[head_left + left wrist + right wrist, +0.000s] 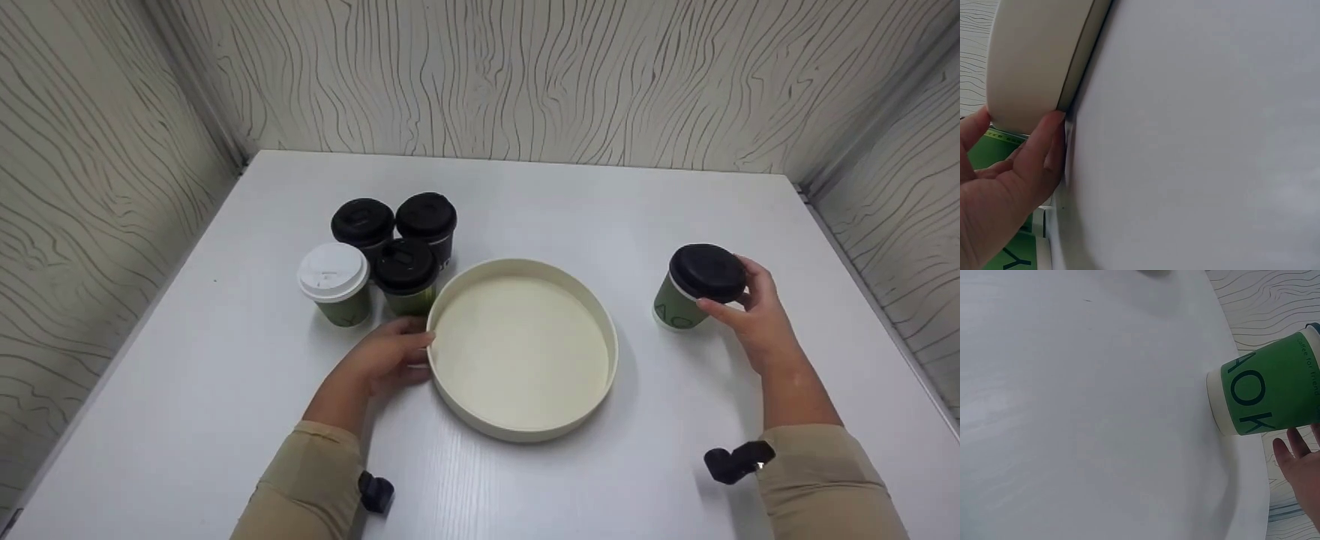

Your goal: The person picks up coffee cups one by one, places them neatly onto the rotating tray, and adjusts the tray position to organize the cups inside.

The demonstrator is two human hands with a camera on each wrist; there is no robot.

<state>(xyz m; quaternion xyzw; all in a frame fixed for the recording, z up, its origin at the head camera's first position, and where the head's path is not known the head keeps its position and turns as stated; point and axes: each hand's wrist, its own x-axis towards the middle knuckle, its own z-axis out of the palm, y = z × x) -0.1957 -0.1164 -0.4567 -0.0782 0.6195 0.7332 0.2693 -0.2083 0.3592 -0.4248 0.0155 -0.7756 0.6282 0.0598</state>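
Observation:
My left hand (390,356) grips the left side of a round cream tray (525,431), thumb at its rim. In the left wrist view, fingertips (1053,118) press the lower edge of the tray's wall (1033,67). Over on the right, my right hand (754,319) holds a green paper coffee cup (679,304) near its black lid (707,271), thumb in front and other fingers partly hidden behind. Dark letters show on this upright cup (1269,388) in the right wrist view.
Left of the tray stand several lidded coffee cups: a green one with a white lid (334,271), a green one with a black lid (406,265), and two black-lidded ones (363,222) behind. Patterned panels (510,82) enclose the white table (600,202).

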